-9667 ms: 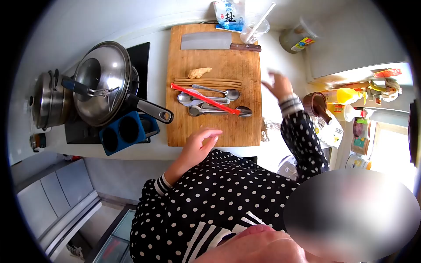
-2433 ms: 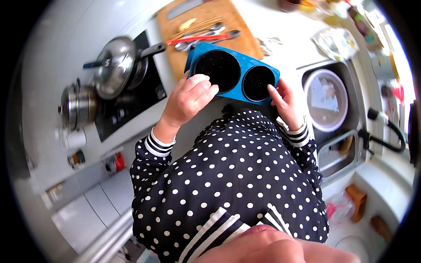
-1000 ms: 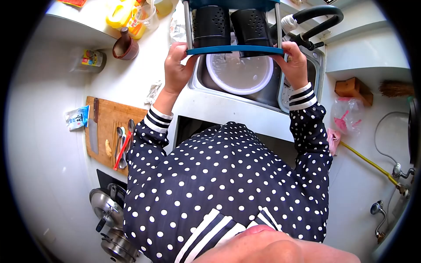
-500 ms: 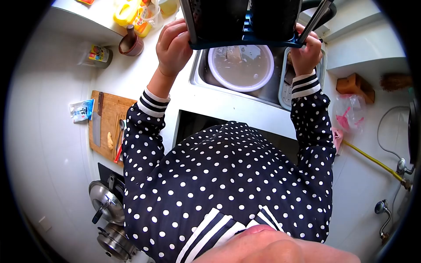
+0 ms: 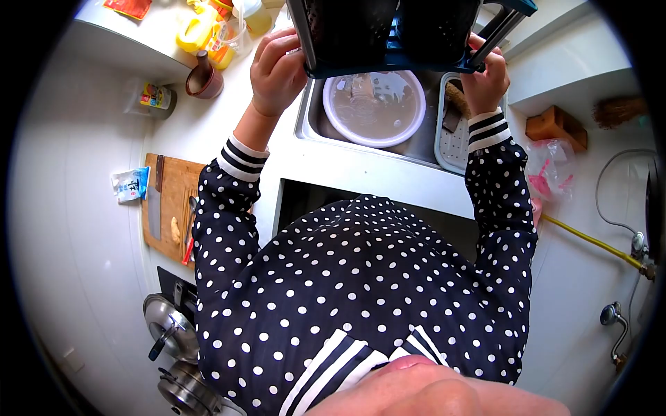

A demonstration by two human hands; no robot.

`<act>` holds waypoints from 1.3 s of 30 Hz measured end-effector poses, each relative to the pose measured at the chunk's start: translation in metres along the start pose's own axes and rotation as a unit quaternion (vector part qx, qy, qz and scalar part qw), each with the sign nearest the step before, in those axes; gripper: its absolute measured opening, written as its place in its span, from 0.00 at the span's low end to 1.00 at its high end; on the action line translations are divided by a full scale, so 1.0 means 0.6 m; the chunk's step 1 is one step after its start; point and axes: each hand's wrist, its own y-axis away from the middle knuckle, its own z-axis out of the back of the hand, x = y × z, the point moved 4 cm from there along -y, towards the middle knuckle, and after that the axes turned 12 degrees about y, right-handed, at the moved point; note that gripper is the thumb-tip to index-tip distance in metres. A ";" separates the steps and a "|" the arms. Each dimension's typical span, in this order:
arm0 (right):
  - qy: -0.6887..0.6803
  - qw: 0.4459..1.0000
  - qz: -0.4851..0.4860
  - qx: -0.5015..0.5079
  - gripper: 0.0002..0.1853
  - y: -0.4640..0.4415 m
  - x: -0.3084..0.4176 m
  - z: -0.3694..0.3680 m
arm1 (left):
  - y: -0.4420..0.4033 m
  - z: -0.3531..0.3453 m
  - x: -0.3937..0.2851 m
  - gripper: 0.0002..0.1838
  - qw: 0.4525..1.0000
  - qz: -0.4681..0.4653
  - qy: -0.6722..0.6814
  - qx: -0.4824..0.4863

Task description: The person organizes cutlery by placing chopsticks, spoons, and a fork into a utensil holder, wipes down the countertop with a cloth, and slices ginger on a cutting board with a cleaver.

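Both hands hold up a dark rack (image 5: pixel 350 38) with metal posts and a blue base; its top runs out of view. My left hand (image 5: pixel 277 75) is closed round its left lower corner, by the metal post. At the right lower corner, my right hand (image 5: pixel 487 75) grips it, with some fingers hidden behind the post. Beneath the rack, a pale round basin (image 5: pixel 374 143) of cloudy water stands in the metal sink (image 5: pixel 313 114). Something pale lies in the water. Beside the basin, below my right hand, is a perforated drain tray (image 5: pixel 452 154) with a brown item and a dark item in it.
On the left are a cutting board (image 5: pixel 166 232) with a cleaver (image 5: pixel 154 208), a mortar (image 5: pixel 206 84), yellow bottles (image 5: pixel 198 31) and a white-blue packet (image 5: pixel 130 184). Pots (image 5: pixel 187 388) stand lower left. At right are a wooden block (image 5: pixel 557 128), a plastic bag (image 5: pixel 553 168) and a yellow hose (image 5: pixel 590 241).
The rack has turned slightly, and more of its right side shows. My right hand has shifted a little, uncovering more of the drain tray. The view has moved slightly. Both hands keep their grip.
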 end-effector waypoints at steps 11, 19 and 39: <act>0.027 1.000 0.011 0.004 0.16 -0.006 0.010 0.008 | 0.002 0.002 -0.005 0.09 1.000 -0.005 -0.009 0.000; -0.015 1.000 -0.006 0.011 0.15 -0.014 0.030 0.011 | -0.005 0.025 -0.026 0.10 1.000 0.026 0.006 -0.015; 0.004 0.993 -0.071 0.094 0.13 -0.031 0.059 0.037 | -0.021 0.051 -0.047 0.09 0.993 0.111 0.046 -0.021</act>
